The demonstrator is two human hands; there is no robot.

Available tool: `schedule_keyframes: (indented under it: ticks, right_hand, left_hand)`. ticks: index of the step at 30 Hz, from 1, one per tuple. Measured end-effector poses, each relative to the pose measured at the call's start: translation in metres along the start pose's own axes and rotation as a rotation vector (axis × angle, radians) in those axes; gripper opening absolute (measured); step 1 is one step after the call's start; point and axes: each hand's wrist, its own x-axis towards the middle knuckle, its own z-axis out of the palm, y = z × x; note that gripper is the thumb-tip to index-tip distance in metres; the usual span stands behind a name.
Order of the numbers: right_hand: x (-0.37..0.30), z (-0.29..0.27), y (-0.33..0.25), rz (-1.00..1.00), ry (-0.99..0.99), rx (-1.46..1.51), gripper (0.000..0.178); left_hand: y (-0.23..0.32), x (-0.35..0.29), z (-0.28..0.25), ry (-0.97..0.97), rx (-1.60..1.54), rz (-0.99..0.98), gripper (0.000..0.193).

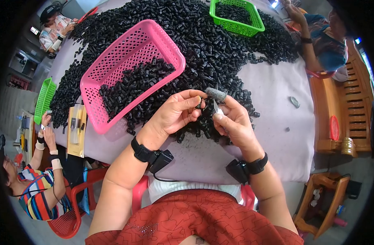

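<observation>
My left hand (176, 112) pinches a small black plastic part (201, 103) between thumb and fingertips, above the near edge of a heap of similar black parts (203, 49). Close beside it, my right hand (237, 124) grips a small knife (216, 108) whose short blade points up toward the held part. White wrapping shows at the knife's grip under my thumb. A grey speckled finger sleeve (216, 94) covers my right index finger. Both wrists wear black straps with small boxes. A pink perforated basket (107, 73), partly filled with black parts, stands tilted on the heap left of my hands.
The pale table cover (277, 134) carries the heap. A green basket (240, 29) stands at the far right, another green basket (44, 98) at the left edge. A wooden board (77, 148) lies left. Co-workers sit left, far left and far right. A wooden bench (354, 98) stands right.
</observation>
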Motion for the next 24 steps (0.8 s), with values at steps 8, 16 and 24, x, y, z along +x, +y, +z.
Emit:
schedule_keyframes:
  ticks: [8,16,24]
  right_hand:
    - [-0.001,0.000,-0.007,-0.014,0.001,-0.043,0.060]
    - [-0.002,0.006,-0.008,0.055,-0.050,-0.109,0.056]
    - [-0.003,0.005,-0.004,0.070,-0.047,-0.119,0.055]
  left_hand:
    - [0.004,0.001,0.012,0.017,-0.007,-0.011,0.030]
    - [-0.006,0.002,0.009,-0.041,-0.053,-0.014,0.022]
    - [-0.006,0.000,0.014,-0.046,-0.071,-0.025,0.021]
